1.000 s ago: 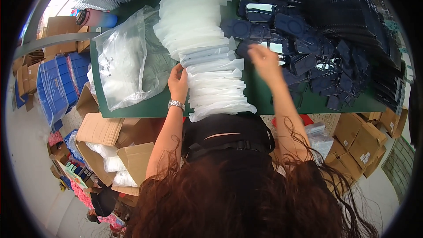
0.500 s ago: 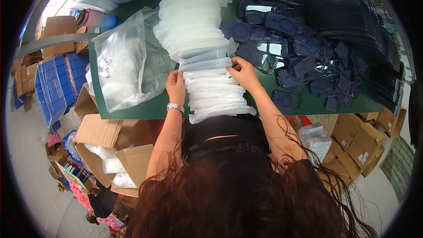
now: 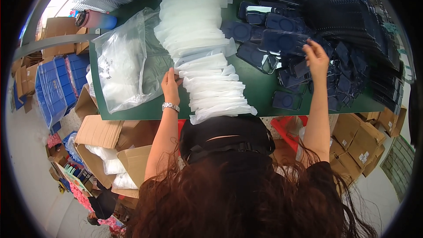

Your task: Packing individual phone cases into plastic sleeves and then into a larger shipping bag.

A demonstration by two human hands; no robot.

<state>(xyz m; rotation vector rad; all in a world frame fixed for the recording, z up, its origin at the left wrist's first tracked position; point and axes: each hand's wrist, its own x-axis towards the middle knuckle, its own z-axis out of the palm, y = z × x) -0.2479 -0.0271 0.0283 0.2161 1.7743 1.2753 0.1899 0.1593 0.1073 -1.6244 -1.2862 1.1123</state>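
Left hand (image 3: 170, 83) is resting with fingers flat against the left edge of the fanned row of white translucent sleeves (image 3: 207, 68) on the green table (image 3: 260, 89). Right hand (image 3: 316, 57), well apart, is pinching a dark blue phone case (image 3: 282, 40) at the pile of phone cases (image 3: 326, 61).

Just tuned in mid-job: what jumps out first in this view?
A long fanned row of white plastic sleeves runs down the middle of the green table, with the left hand resting at its left edge. To the right, a heap of dark phone cases spreads out, and the right hand reaches into it. A clear bag lies left.
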